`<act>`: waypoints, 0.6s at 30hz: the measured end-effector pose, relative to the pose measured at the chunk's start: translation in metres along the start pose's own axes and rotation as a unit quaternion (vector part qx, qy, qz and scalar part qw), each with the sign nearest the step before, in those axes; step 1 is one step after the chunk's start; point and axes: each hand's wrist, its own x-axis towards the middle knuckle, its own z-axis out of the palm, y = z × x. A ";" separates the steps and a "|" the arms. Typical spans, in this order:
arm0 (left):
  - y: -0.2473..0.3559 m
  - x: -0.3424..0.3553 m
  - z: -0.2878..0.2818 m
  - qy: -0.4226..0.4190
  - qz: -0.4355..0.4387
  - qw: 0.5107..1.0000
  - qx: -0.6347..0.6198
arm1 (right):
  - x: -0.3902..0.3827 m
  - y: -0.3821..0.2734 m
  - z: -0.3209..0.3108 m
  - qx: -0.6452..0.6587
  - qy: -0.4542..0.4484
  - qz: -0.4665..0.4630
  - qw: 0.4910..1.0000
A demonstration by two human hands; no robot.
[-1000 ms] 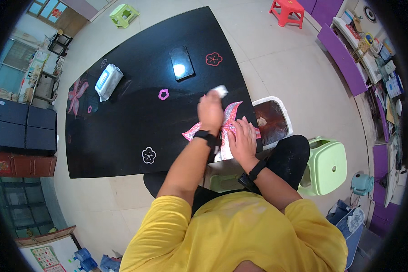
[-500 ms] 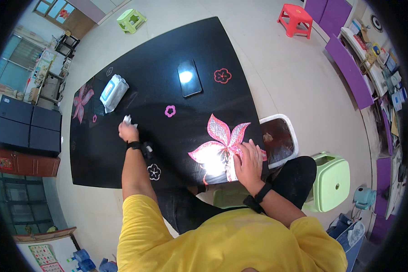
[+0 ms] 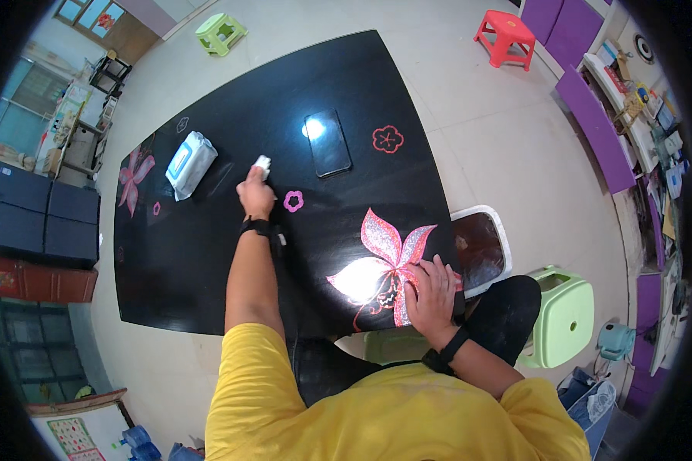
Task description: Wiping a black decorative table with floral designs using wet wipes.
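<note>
My left hand (image 3: pixel 255 194) is closed on a crumpled white wipe (image 3: pixel 264 164), which pokes out past the fingers over the black tabletop (image 3: pixel 207 261). To the left of that hand lies a white and blue pack of wet wipes (image 3: pixel 192 165). A black smartphone (image 3: pixel 327 144) rests flat to its right, reflecting a bright light. My right hand (image 3: pixel 432 296) lies open at the table's near right edge, fingers spread over a large pink glittery flower decoration (image 3: pixel 382 234).
A white-rimmed bin (image 3: pixel 504 234) stands against the table's right side. Close to my right leg is a light green stool (image 3: pixel 565 323); a red stool (image 3: pixel 506 34) and another green stool (image 3: pixel 221 32) stand farther off. Purple-fronted shelving (image 3: pixel 592 127) runs along the right.
My left hand has swept right and farther from me with the wipe, from near the wipes pack toward the smartphone. My right hand stays on the flower decoration. The view has shifted slightly.
</note>
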 end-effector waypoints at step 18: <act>0.078 -0.117 -0.029 -0.013 0.088 0.991 0.096 | -0.007 0.009 0.004 0.059 0.045 0.008 0.997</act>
